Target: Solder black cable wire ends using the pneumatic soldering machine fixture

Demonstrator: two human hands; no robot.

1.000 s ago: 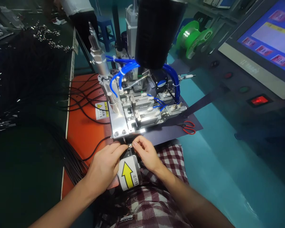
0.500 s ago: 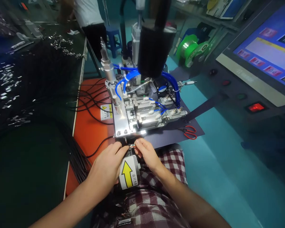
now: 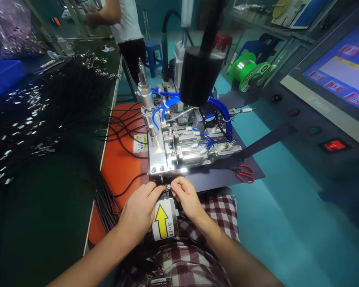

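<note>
Both of my hands meet at the front edge of a metal machine (image 3: 194, 153) with blue air tubes. My left hand (image 3: 140, 203) is closed, thumb and fingers pinched together beside a short bundle of thin coloured wires (image 3: 168, 186). My right hand (image 3: 187, 197) pinches the same small wires from the right, thumb against forefinger. The wire ends are tiny and partly hidden by my fingertips. Just below the hands sits a white plate with a yellow arrow (image 3: 162, 221), above my checked clothing.
On the left, a dark table carries a pile of black cables with shiny ends (image 3: 56, 91) and a blue bin (image 3: 6, 75). Red-handled scissors (image 3: 245, 174) lie right of the machine. A control panel (image 3: 326, 99) stands at right, a green spool (image 3: 248, 69) behind. Another person (image 3: 128, 36) stands at the back.
The view has shifted slightly, so the scene sits further right and lower. My hands stay pinched together at the same spot; less of the coloured wires shows between them.
</note>
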